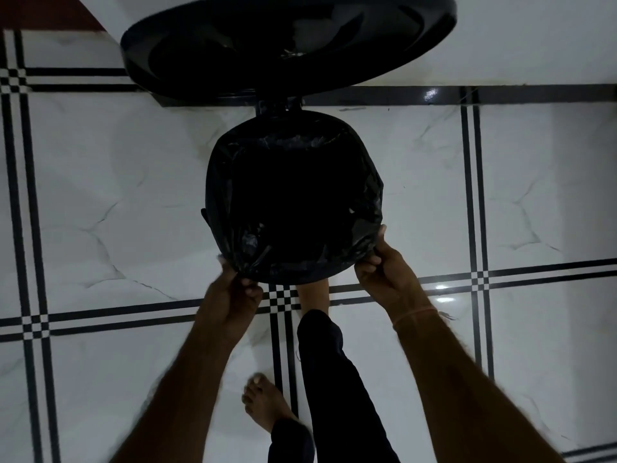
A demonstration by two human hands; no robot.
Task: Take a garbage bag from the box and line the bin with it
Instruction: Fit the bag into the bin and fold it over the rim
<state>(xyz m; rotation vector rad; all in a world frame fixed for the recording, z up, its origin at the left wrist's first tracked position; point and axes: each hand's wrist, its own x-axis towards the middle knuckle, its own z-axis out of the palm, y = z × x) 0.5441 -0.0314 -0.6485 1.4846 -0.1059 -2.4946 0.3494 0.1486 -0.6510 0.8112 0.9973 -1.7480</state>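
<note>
L hand (230, 295) grip: pinching bag (364, 202) edge | R hand (384, 265) grip: same | bin lid (287, 41) up

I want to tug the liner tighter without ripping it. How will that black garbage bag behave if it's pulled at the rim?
The garbage bag looks thin and floppy: it creases and bunches where the left hand and right hand pinch it. Its glossy film probably slips between fingers. Stretched over the bin's rim, it may tear under a sharp pull, so gentle tugs seem safer.

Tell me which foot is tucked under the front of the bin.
The right foot, reaching forward beneath the bin, perhaps on a pedal. The left foot stands flat on the tiles, well back.
</note>
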